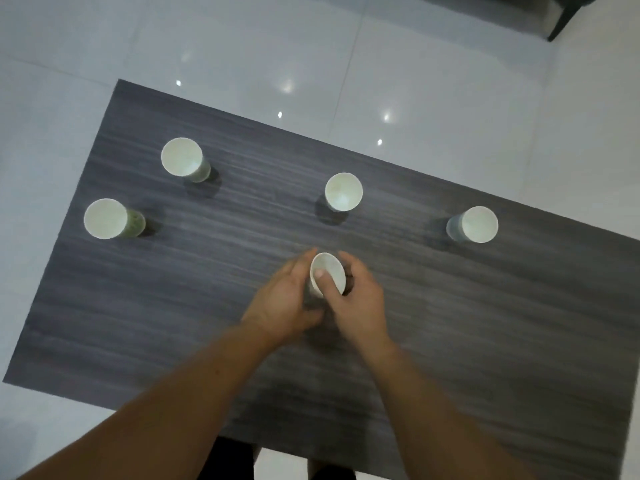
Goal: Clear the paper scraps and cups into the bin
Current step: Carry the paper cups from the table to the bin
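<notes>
Several white paper cups stand upright on a dark wood-grain table [173, 323]. One cup [329, 268] is near the table's middle, held between both hands. My right hand [356, 303] grips it with the thumb over the rim and inside. My left hand [284, 299] curls round its left side. Other cups stand at far left [105, 218], back left [181, 156], middle back [343, 191] and right [479, 224]. No paper scraps or bin are in view.
Glossy white floor tiles [415, 81] surround the table. A dark piece of furniture [561, 15] sits at the top right corner. My legs show below the table's near edge.
</notes>
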Demonstrator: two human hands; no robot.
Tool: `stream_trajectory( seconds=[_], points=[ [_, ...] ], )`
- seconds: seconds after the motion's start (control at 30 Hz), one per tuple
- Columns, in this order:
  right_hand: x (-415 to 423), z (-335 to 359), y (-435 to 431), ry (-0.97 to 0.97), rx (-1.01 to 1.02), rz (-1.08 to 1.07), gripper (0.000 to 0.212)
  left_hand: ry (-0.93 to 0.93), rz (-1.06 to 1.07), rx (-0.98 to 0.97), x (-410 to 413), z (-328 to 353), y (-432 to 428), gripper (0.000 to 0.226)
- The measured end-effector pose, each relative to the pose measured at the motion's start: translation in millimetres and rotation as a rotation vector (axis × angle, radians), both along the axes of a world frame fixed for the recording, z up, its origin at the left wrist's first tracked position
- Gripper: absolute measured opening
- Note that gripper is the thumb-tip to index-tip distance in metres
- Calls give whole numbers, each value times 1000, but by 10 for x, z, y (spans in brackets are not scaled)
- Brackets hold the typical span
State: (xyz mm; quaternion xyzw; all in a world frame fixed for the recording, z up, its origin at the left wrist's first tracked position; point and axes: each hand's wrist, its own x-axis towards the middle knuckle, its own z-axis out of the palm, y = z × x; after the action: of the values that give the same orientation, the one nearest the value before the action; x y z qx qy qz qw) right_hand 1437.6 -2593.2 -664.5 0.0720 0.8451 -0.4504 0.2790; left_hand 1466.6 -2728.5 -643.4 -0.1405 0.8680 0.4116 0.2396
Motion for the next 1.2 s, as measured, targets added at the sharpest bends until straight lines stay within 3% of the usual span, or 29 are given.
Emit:
stream_trajectory(
  seconds=[0.1, 0.17, 0.33, 0.43, 0.5, 0.63, 0.83, 1.0, 1.2],
  points=[
    [-205, 110, 367, 17, -47, -10, 64, 28, 44, 56, -229, 73, 330, 73],
    [-365, 162, 623, 73, -26, -22, 62, 39, 49, 62, -346, 107, 575, 76],
    [-1021, 192, 1298, 493, 389, -57, 60, 75, 27, 19, -634, 157, 1110, 96],
    [-1406, 86, 1639, 364, 642, 146, 81, 106, 21, -15, -741, 160, 1318, 91],
    [-1592, -53, 1808, 256, 687, 252, 88, 122, 41, -42, -768, 147, 1408, 86],
    [-1659, -333, 1987, 118, 649, 331, 83, 118, 46, -121, -742, 111, 1442, 82],
    [-1051, -440, 1945, 94, 561, 238, 63, 80, 34, -158, -583, 159, 1401, 76],
    [-424, -71, 1800, 167, 393, 99, 67, 64, 13, -212, -394, 424, 1351, 88],
    [253, 716, 1720, 165, 347, 134, 76, 76, -127, -244, -102, 989, 1155, 84]
  ],
)
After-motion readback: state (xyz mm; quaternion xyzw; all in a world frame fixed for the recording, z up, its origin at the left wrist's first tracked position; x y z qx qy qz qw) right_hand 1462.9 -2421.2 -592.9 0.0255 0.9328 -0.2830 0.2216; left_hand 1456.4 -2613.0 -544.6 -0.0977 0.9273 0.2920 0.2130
